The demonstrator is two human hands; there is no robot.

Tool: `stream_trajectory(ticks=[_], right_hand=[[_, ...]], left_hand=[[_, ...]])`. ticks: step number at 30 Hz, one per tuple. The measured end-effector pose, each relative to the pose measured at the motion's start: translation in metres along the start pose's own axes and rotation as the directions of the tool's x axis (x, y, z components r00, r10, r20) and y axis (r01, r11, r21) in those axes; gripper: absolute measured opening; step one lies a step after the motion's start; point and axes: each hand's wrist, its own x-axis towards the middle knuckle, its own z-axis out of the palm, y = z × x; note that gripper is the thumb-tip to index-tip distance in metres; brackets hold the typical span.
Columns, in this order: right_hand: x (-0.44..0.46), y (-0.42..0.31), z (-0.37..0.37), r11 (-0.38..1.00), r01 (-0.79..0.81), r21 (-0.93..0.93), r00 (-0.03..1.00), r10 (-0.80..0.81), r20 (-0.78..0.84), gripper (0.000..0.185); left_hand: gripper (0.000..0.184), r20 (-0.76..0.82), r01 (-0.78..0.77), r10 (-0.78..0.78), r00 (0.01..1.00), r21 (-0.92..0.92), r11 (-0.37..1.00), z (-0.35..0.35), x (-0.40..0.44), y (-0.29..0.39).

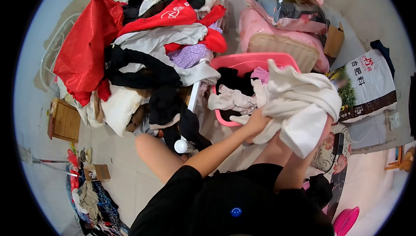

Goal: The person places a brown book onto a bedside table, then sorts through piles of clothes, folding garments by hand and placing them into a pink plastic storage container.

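A crumpled white garment [299, 101] is held up over the right side of a pink plastic basin [255, 57]. My left hand [258, 124] is closed on its lower left edge. The garment drapes over my right hand, so those fingers are hidden; my right forearm [299, 162] rises beneath it. Inside the basin lie a pale pinkish-white cloth [236, 100], black clothing [234, 80] and a pink piece [261, 74].
A large heap of clothes with a red bag [89, 47] stands left of the basin. Behind it are a beige plastic lid [284, 50] and pink bundles [260, 23]. A printed white sack [366, 84] leans at the right, near a floral cushion [325, 151].
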Motion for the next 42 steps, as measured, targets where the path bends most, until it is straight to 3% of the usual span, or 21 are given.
stream_trajectory(ticks=[2,3,4,5,6,8,9,10,11,13,15,18,19,22,24,27,30,31,33,38,42], right_hand=[[0.012,-0.014,-0.015,0.998,0.045,0.055,0.989,-0.052,0.137,0.047],[0.020,-0.010,-0.019,0.999,0.003,0.054,1.000,-0.003,0.011,0.045],[0.028,-0.007,-0.019,0.997,-0.038,0.065,0.992,0.045,-0.115,0.042],[0.045,0.005,-0.012,0.945,0.099,-0.310,0.974,-0.156,-0.164,0.036],[0.072,0.032,-0.065,0.887,0.095,-0.452,0.964,-0.195,-0.180,0.033],[0.095,0.077,-0.059,0.839,-0.089,-0.537,0.971,-0.049,-0.236,0.041],[0.098,0.085,-0.040,0.712,-0.230,-0.664,0.967,0.092,-0.237,0.056],[0.106,0.126,-0.073,0.569,-0.033,-0.822,0.999,0.003,-0.038,0.072],[0.106,0.165,-0.100,0.335,-0.103,-0.937,0.994,0.073,-0.084,0.085],[0.091,0.230,-0.134,0.053,0.053,-0.997,0.980,0.190,0.062,0.100],[0.057,0.277,-0.122,-0.098,0.161,-0.982,0.918,0.379,0.113,0.102],[0.020,0.323,-0.115,0.376,0.380,-0.845,0.665,0.523,0.533,0.048],[0.008,0.325,-0.109,0.311,0.189,-0.931,0.652,0.669,0.356,0.035],[-0.001,0.343,-0.135,0.033,0.281,-0.959,0.751,0.615,0.241,0.024],[0.006,0.355,-0.163,-0.359,0.338,-0.870,0.699,0.714,-0.023,0.021],[0.015,0.334,-0.152,-0.472,0.302,-0.828,0.633,0.749,-0.195,0.027],[0.022,0.330,-0.119,-0.513,0.332,-0.792,0.614,0.755,-0.231,0.026],[0.017,0.321,-0.100,-0.489,0.258,-0.833,0.733,0.661,-0.161,0.025],[0.015,0.311,-0.065,-0.181,0.275,-0.944,0.877,0.449,0.169,0.024],[0.025,0.309,0.023,0.247,0.412,-0.877,0.835,0.283,0.472,0.017],[0.041,0.336,0.066,0.387,0.365,-0.847,0.824,0.289,0.487,0.018]], left_hand=[[0.034,-0.157,-0.014,-0.007,0.988,-0.132,0.991,-0.002,0.026,0.018],[0.032,-0.235,-0.029,-0.018,0.972,-0.194,0.981,-0.009,0.042,0.030],[0.032,-0.327,-0.106,0.058,0.943,-0.129,0.986,-0.020,0.057,0.045],[0.031,-0.411,-0.177,0.139,0.901,-0.054,0.983,-0.036,0.071,0.058],[0.036,-0.412,-0.197,0.218,0.885,0.094,0.976,-0.059,0.085,0.065],[0.047,-0.407,-0.189,0.403,0.820,0.473,0.861,-0.095,0.094,0.073],[0.052,-0.387,-0.140,0.509,0.768,0.675,0.725,-0.108,0.093,0.075],[0.059,-0.373,-0.115,0.524,0.766,0.723,0.681,-0.125,0.087,0.065],[0.066,-0.357,-0.088,0.539,0.763,0.769,0.633,-0.140,0.074,0.055],[0.067,-0.326,0.009,0.572,0.753,0.874,0.486,-0.139,0.026,0.054],[0.059,-0.297,-0.020,0.502,0.812,0.846,0.533,-0.145,-0.024,0.056],[0.051,-0.357,0.072,0.515,0.779,0.868,0.492,-0.154,-0.089,0.076],[0.049,-0.380,0.098,0.524,0.762,0.868,0.487,-0.169,-0.104,0.077],[0.046,-0.432,0.156,0.591,0.681,0.874,0.459,-0.213,-0.133,0.096],[0.044,-0.435,0.187,0.637,0.636,0.888,0.419,-0.238,-0.143,0.108],[0.047,-0.371,0.219,0.713,0.595,0.928,0.300,-0.263,-0.139,0.131],[0.062,-0.245,0.278,0.772,0.586,0.956,0.093,-0.282,-0.117,0.165],[0.069,-0.222,0.313,0.770,0.599,0.949,0.030,-0.288,-0.108,0.177],[0.080,-0.189,0.384,0.742,0.643,0.918,-0.099,-0.304,-0.089,0.191],[0.032,-0.183,0.384,0.604,0.775,0.897,-0.221,-0.357,-0.066,0.180],[0.012,-0.160,0.240,0.611,0.775,0.969,-0.051,-0.362,-0.092,0.149]])
